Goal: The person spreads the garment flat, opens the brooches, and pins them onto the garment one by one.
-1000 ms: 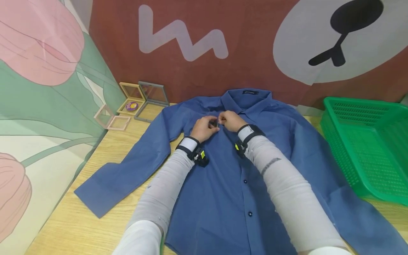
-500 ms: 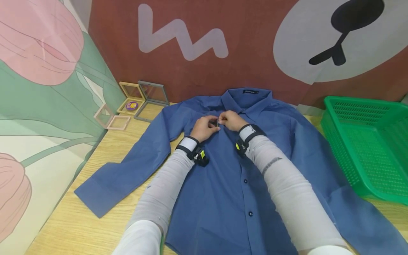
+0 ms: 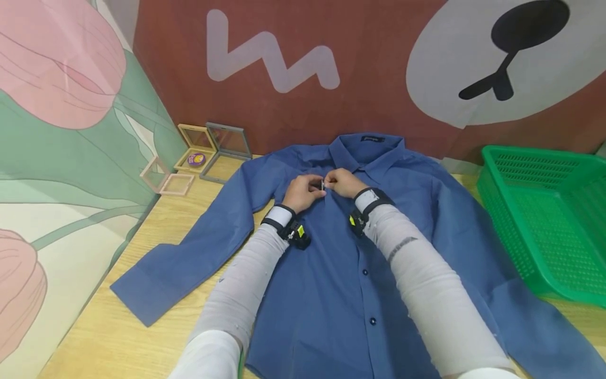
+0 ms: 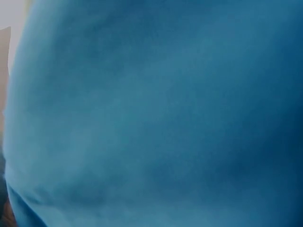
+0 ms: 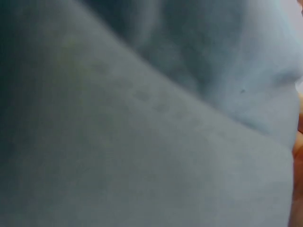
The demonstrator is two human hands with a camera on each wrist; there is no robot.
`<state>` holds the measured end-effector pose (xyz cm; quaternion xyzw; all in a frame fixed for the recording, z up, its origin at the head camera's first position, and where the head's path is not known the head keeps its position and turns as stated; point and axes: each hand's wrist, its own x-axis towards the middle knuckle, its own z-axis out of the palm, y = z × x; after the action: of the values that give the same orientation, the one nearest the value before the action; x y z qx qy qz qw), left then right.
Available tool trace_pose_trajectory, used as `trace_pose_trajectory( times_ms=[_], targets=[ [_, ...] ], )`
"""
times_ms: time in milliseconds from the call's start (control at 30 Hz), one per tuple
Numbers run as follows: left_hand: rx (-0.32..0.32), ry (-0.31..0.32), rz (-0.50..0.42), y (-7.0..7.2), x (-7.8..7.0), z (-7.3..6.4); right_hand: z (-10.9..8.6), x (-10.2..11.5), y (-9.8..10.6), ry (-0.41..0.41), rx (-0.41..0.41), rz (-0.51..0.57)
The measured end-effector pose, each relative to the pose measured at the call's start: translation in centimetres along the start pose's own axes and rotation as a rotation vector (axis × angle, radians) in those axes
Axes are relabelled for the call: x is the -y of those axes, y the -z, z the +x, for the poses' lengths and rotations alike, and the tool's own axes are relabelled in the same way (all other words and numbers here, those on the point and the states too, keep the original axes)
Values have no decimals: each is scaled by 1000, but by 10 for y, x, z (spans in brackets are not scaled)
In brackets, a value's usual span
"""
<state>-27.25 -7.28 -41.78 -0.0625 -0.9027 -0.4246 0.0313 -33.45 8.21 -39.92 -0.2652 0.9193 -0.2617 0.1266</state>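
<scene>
A blue button-up shirt (image 3: pixel 326 284) lies spread out, collar at the back. Over its chest, left of the button placket, my left hand (image 3: pixel 301 193) pinches a small thin flat item (image 3: pixel 323 185) with a pale edge between fingers and thumb. Meeting it from the other side, my right hand (image 3: pixel 346 182) has bent fingertips gathered at the shirt cloth right beside that item. The cloth is drawn up in folds under both hands. Blurred shirt fabric (image 4: pixel 151 113) fills the left wrist view. In the right wrist view, raised fabric (image 5: pixel 142 156) hides most of the fingers (image 5: pixel 298 165).
Several hinged frame boxes stand open at the back left: a yellow one (image 3: pixel 180 165) holding a round purple badge (image 3: pixel 196 159), a grey one (image 3: pixel 246 142) and a pink one (image 3: pixel 163 189). A green plastic basket (image 3: pixel 504 221) sits at right on the wooden table (image 3: pixel 118 337).
Both hands stay in place at the shirt's chest. The small item between them has turned slightly, its pale edge showing more now. The head view has shifted a little.
</scene>
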Motion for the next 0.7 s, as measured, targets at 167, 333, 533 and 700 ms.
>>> trace_pose_trajectory(
  times_ms=[167,333,533,700],
  targets=[
    [2,24,-9,1,1,0,2,2,-1,-15,12,-25],
    [3,41,-13,1,2,0,7,2,-4,-30,32,-42],
    [11,38,-4,2,4,3,7,6,-4,-93,62,-129],
    [29,34,-1,4,3,5,6,8,-5,-157,45,-171]
  ],
)
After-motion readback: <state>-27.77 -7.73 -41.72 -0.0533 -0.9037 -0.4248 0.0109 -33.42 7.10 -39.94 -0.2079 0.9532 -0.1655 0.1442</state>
